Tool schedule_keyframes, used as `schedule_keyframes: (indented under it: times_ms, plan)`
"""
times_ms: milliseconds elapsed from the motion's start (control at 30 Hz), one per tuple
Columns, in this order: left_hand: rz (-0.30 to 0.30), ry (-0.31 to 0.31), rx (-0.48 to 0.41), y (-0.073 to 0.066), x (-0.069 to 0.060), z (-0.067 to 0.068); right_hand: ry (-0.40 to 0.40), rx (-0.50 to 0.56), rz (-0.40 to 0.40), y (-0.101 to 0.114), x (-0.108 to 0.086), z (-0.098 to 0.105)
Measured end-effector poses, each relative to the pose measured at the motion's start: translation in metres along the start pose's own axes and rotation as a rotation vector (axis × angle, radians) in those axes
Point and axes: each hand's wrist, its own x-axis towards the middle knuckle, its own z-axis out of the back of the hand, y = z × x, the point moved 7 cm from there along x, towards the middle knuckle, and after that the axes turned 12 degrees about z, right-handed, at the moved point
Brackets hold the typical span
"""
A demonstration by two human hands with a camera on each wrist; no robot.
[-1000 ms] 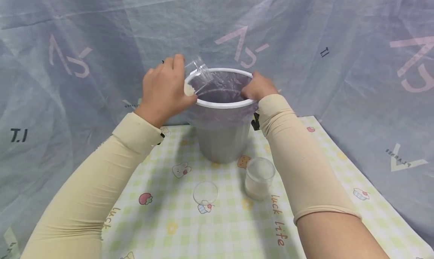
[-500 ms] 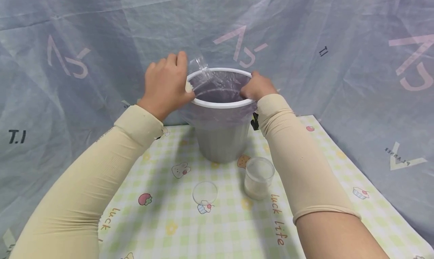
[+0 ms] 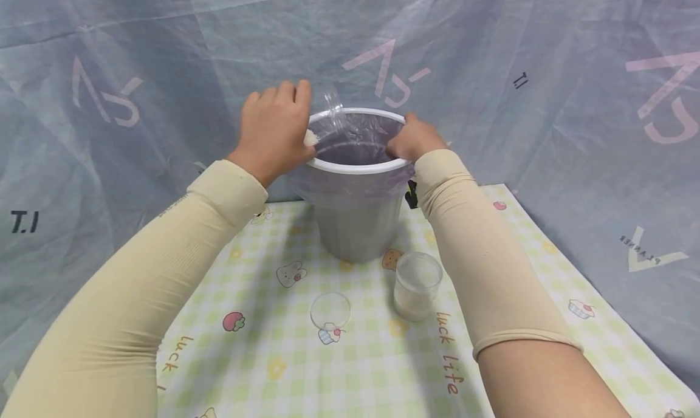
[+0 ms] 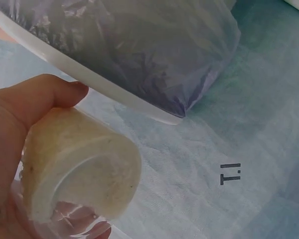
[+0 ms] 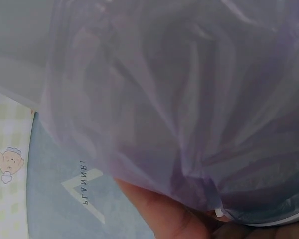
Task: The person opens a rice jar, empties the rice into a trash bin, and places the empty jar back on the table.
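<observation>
My left hand [image 3: 276,129] grips a clear plastic jar [image 3: 335,111], tilted with its mouth over the left side of a grey bin [image 3: 358,223]. Pale, off-white contents [image 4: 84,154] cling inside the jar, as the left wrist view shows; what they are I cannot tell. The left thumb touches or lies very close to the bin's white rim [image 3: 358,169]. On the far side, my right hand [image 3: 417,137] grips the rim, fingers partly hidden inside. A thin purple bag [image 5: 139,89] lines the bin and hangs over its outside.
A second clear jar [image 3: 418,287] with pale contents stands before the bin, near the right forearm. To its left a round clear lid [image 3: 330,311] lies flat on the checked tablecloth [image 3: 295,369]. A blue-grey sheet [image 3: 219,41] hangs behind and at the sides.
My left hand has shifted slightly right and up with the jar, which reaches a bit farther over the bin. The right hand stays on the rim.
</observation>
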Motion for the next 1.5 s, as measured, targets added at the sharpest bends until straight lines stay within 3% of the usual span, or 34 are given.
schedule_keyframes:
  times_ms: [367, 600, 1500]
  plan:
    - [-0.081, 0.056, 0.090, -0.005, 0.002, -0.003, -0.003, 0.019, 0.007, 0.003, 0.001, -0.002]
    - [-0.098, 0.019, 0.102, -0.008, 0.003, -0.003, -0.007, 0.029, 0.002, 0.003, 0.003, 0.000]
    - [-0.171, -0.021, 0.109, -0.014, 0.004, -0.002, -0.011, 0.041, -0.016, 0.005, 0.001, 0.000]
